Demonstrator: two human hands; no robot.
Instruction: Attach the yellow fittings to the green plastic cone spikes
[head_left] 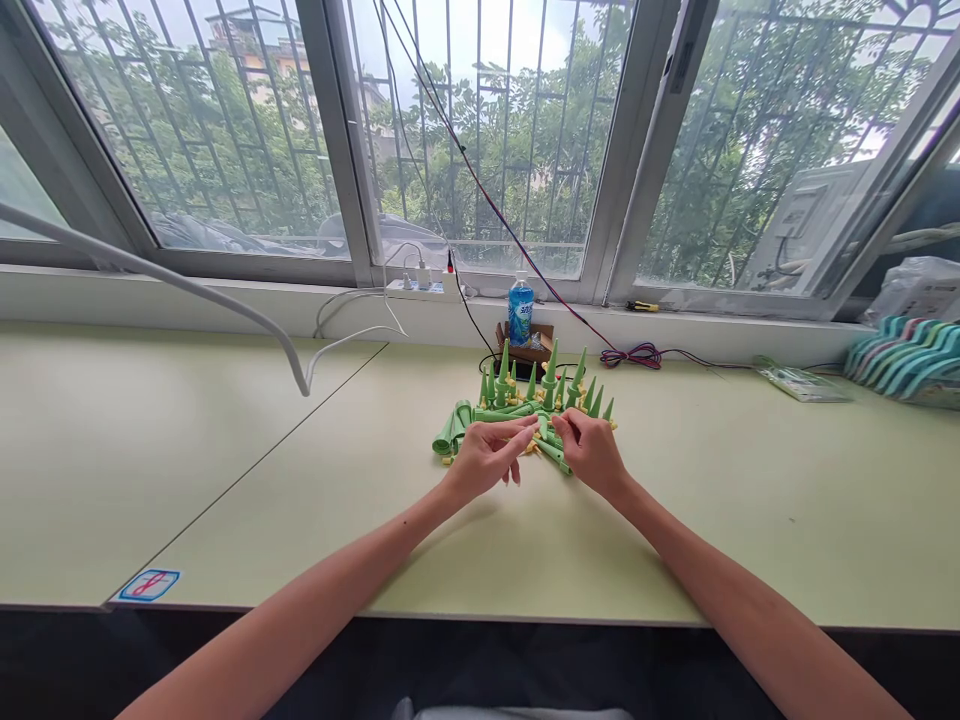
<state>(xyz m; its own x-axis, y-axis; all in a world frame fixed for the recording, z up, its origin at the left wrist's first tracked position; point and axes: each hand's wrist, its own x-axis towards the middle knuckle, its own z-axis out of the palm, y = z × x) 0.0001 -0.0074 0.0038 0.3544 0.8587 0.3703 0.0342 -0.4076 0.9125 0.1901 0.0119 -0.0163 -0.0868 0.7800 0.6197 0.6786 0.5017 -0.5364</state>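
My left hand (487,458) is closed in a pinch, thumb and forefinger meeting at a small green tapered piece (544,428). Close by on the right, my right hand (594,452) also pinches, its fingers curled; what lies between its fingertips is too small to make out. Just behind the hands, several green pointed cones (551,375) stand upright with small yellow parts at their bases. Larger green hollow cones (450,430) lie on their sides left of the hands. More green pieces lie under and between the hands, partly hidden by them.
A bottle of blue liquid (520,312) stands by a small cardboard box (544,350) behind the cones. A white cable (225,290) hangs at left; a power strip (424,288) sits at the sill. Coiled wires (634,355) and coloured hangers (907,355) are at right.
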